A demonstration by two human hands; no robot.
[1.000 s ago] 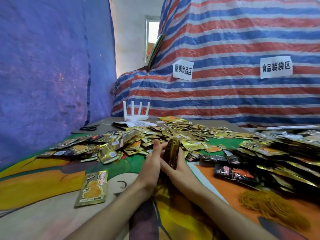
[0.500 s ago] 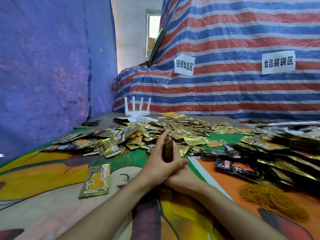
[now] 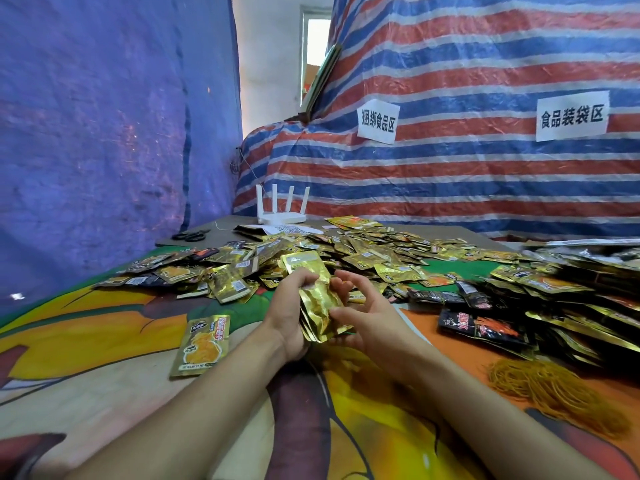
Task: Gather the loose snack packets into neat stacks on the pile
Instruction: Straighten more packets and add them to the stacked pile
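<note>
Held tilted between both hands, low over the front middle of the table cloth: a stack of gold snack packets, just short of the loose pile spread across the cloth's far half. Cannot tell whether its lower corner touches the cloth. Gripped on one side by the left hand, fingers curled over the upper edge; pinched on the other by the right hand, thumb laid on the front face, fingers curled behind. Looks light, thin and slick: foil likely to slide sheet on sheet and fan out, soft enough to crease. Best clamped across both long edges with a thumb on the face, then tapped square. Left of the left wrist, flat and apart from the rest, one stray packet. Toward the right edge, heaped black packets, with a tangle of rubber bands in front. At the far left corner, beyond the pile, a white router and scissors.
</note>
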